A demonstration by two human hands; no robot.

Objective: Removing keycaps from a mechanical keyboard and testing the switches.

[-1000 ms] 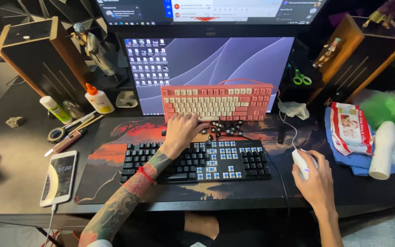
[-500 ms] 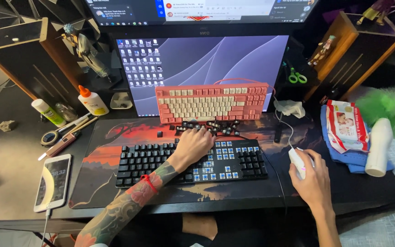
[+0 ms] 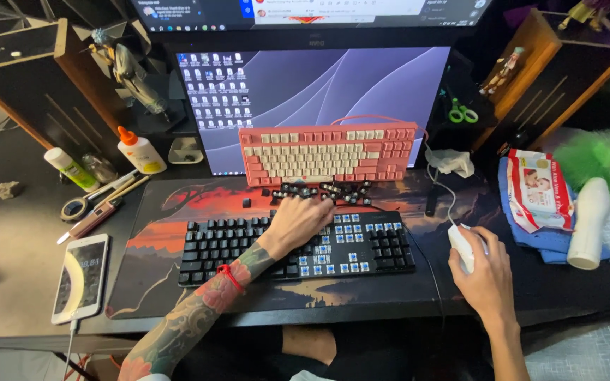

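2 keyboards share my surface [image 3: 15,282]: the pink keyboard [image 3: 327,152] leans at 12 o'clock, the black keyboard [image 3: 298,243] lies partly stripped. My left hand [image 3: 298,222] has moved rightward, fingers curled over loose keycaps [image 3: 323,190]; my right hand [image 3: 485,271] keeps gripping the white mouse [image 3: 462,243] at 3 o'clock.

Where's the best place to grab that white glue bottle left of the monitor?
Grip the glue bottle around its white body, coming from the front right. It stands tilted, orange cap up-left, and the small bottles crowd its left side, so that side looks tighter.
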